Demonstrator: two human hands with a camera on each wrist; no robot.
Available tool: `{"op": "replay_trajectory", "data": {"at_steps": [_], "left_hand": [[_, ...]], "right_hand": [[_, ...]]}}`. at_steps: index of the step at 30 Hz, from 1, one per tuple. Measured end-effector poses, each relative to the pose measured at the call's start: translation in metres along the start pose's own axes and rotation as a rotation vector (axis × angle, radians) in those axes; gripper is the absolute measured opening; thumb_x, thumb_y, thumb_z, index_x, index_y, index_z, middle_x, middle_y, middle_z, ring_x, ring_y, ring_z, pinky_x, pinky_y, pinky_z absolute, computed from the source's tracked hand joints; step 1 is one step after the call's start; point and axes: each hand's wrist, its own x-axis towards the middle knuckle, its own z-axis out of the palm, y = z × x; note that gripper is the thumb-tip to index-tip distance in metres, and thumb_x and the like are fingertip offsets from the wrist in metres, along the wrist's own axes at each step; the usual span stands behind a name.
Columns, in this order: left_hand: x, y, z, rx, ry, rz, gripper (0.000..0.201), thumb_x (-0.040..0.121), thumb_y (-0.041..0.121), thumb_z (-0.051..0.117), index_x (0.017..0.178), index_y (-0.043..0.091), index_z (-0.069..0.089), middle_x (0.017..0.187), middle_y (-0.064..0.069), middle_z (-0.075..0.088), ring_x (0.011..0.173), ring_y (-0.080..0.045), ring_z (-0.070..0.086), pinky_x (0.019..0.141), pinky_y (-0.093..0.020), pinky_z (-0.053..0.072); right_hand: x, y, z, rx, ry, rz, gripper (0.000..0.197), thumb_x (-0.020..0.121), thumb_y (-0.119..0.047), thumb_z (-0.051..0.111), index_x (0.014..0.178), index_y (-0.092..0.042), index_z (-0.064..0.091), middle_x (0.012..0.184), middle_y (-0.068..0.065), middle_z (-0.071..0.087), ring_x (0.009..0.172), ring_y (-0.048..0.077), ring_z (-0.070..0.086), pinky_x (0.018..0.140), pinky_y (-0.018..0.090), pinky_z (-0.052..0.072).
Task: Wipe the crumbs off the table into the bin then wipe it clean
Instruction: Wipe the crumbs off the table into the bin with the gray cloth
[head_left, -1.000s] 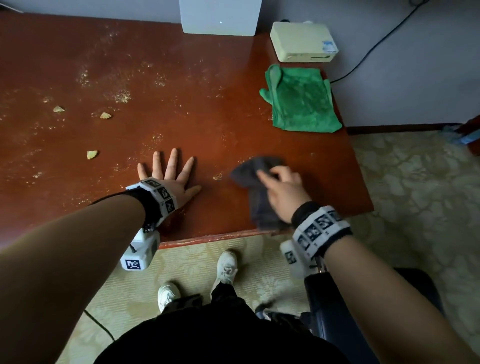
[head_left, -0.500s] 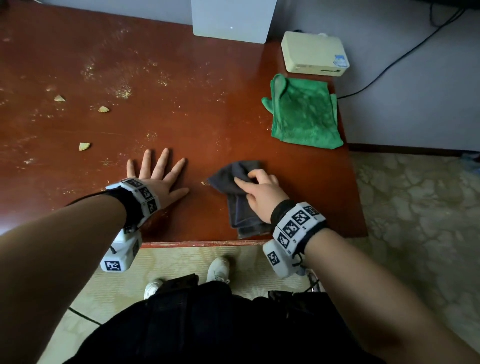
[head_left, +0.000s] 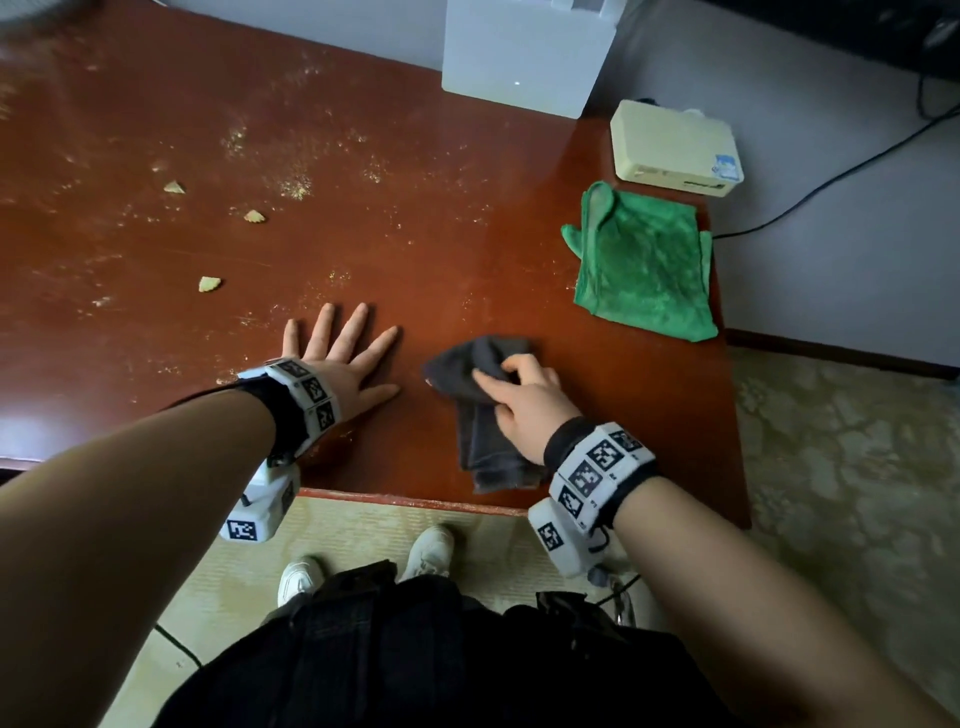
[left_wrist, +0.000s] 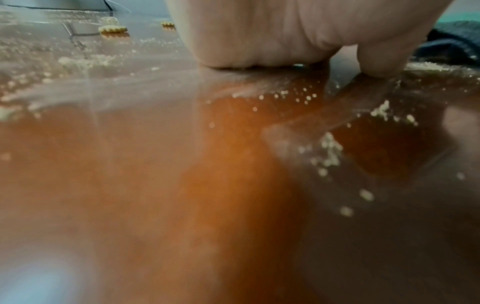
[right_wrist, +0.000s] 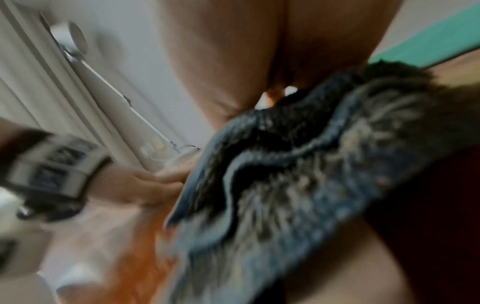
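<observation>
Fine crumbs (head_left: 296, 187) and three biscuit pieces, one of them (head_left: 209, 283), lie scattered over the left half of the red-brown table (head_left: 467, 249). My left hand (head_left: 343, 358) lies flat on the table, fingers spread, near the front edge. In the left wrist view its palm (left_wrist: 259, 35) presses the surface among crumbs (left_wrist: 330, 150). To its right, my right hand (head_left: 519, 395) grips a dark grey cloth (head_left: 483, 431) on the table; the right wrist view shows this cloth (right_wrist: 298, 174) bunched under the palm. No bin is in view.
A green cloth (head_left: 644, 265) lies at the table's right side, with a cream box (head_left: 675, 150) behind it and a white box (head_left: 524, 57) at the back edge. A black cable (head_left: 831, 176) runs along the wall. Patterned floor (head_left: 841, 467) lies to the right.
My right hand has slid the grey cloth leftward toward my left hand, and its fingers have curled more round the cloth. The left hand stays flat in place.
</observation>
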Motion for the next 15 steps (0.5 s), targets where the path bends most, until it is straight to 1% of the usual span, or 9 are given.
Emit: {"op": "replay_trajectory", "data": {"at_steps": [1, 2, 5, 6, 8, 10, 11, 12, 15], "left_hand": [[0.0, -0.002, 0.0, -0.014, 0.007, -0.002, 0.069, 0.089, 0.067, 0.021, 0.142, 0.045, -0.018, 0.152, 0.005, -0.03, 0.141, -0.026, -0.023, 0.114, -0.052, -0.007], [0.001, -0.005, 0.0, -0.027, 0.015, -0.008, 0.071, 0.089, 0.067, 0.021, 0.143, 0.044, -0.018, 0.152, 0.004, -0.029, 0.141, -0.025, -0.023, 0.115, -0.05, -0.008], [0.002, -0.011, 0.001, -0.043, 0.018, -0.038, 0.076, 0.086, 0.071, 0.022, 0.142, 0.043, -0.02, 0.152, 0.003, -0.03, 0.141, -0.025, -0.023, 0.116, -0.047, -0.009], [0.003, -0.012, 0.001, -0.048, 0.018, -0.047, 0.077, 0.085, 0.072, 0.022, 0.142, 0.043, -0.019, 0.152, 0.003, -0.029, 0.141, -0.026, -0.023, 0.116, -0.047, -0.009], [0.004, -0.011, 0.001, -0.06, 0.018, -0.064, 0.079, 0.084, 0.074, 0.023, 0.143, 0.043, -0.019, 0.152, 0.002, -0.029, 0.141, -0.027, -0.023, 0.115, -0.048, -0.009], [0.006, -0.008, -0.001, -0.079, 0.018, -0.087, 0.081, 0.083, 0.075, 0.025, 0.143, 0.043, -0.019, 0.152, 0.002, -0.029, 0.141, -0.028, -0.024, 0.115, -0.05, -0.009], [0.008, -0.007, -0.003, -0.086, 0.018, -0.1, 0.082, 0.082, 0.076, 0.025, 0.142, 0.043, -0.019, 0.152, 0.002, -0.029, 0.141, -0.029, -0.024, 0.114, -0.051, -0.01], [0.009, -0.006, -0.004, -0.093, 0.015, -0.111, 0.083, 0.081, 0.076, 0.025, 0.142, 0.043, -0.02, 0.152, 0.002, -0.03, 0.141, -0.029, -0.024, 0.113, -0.052, -0.01], [0.013, -0.003, -0.009, -0.113, 0.009, -0.127, 0.086, 0.08, 0.078, 0.027, 0.142, 0.043, -0.021, 0.151, 0.002, -0.031, 0.14, -0.031, -0.025, 0.111, -0.055, -0.01]], "right_hand": [[0.008, -0.003, -0.007, 0.023, -0.01, -0.025, 0.049, 0.096, -0.01, 0.038, 0.14, -0.031, 0.039, 0.144, 0.005, 0.027, 0.121, 0.03, 0.033, 0.103, 0.032, 0.03], [0.018, -0.002, -0.015, 0.049, 0.032, -0.006, 0.049, 0.096, -0.009, 0.038, 0.14, -0.03, 0.04, 0.144, 0.004, 0.028, 0.122, 0.03, 0.032, 0.103, 0.032, 0.03], [0.058, 0.016, -0.041, 0.058, 0.266, 0.191, 0.048, 0.096, -0.011, 0.038, 0.142, -0.028, 0.037, 0.145, 0.008, 0.026, 0.125, 0.033, 0.031, 0.102, 0.035, 0.032], [0.07, 0.021, -0.047, 0.026, 0.276, 0.273, 0.049, 0.096, -0.012, 0.038, 0.143, -0.027, 0.034, 0.146, 0.009, 0.025, 0.126, 0.034, 0.03, 0.104, 0.035, 0.031], [0.085, 0.021, -0.052, -0.056, 0.186, 0.408, 0.053, 0.096, -0.013, 0.038, 0.146, -0.026, 0.026, 0.147, 0.012, 0.021, 0.131, 0.034, 0.026, 0.107, 0.036, 0.029], [0.089, 0.009, -0.051, -0.102, 0.133, 0.454, 0.058, 0.094, -0.012, 0.038, 0.148, -0.023, 0.02, 0.147, 0.012, 0.018, 0.132, 0.034, 0.024, 0.107, 0.037, 0.029], [0.089, 0.001, -0.048, -0.107, 0.131, 0.42, 0.058, 0.093, -0.011, 0.038, 0.148, -0.022, 0.021, 0.147, 0.013, 0.018, 0.131, 0.034, 0.025, 0.107, 0.036, 0.03], [0.088, -0.007, -0.044, -0.099, 0.126, 0.344, 0.057, 0.093, -0.011, 0.038, 0.147, -0.022, 0.024, 0.146, 0.013, 0.02, 0.129, 0.034, 0.027, 0.106, 0.035, 0.031], [0.079, -0.023, -0.029, -0.049, 0.028, 0.033, 0.049, 0.095, -0.011, 0.039, 0.142, -0.025, 0.037, 0.143, 0.009, 0.026, 0.126, 0.032, 0.03, 0.103, 0.034, 0.032]]}}
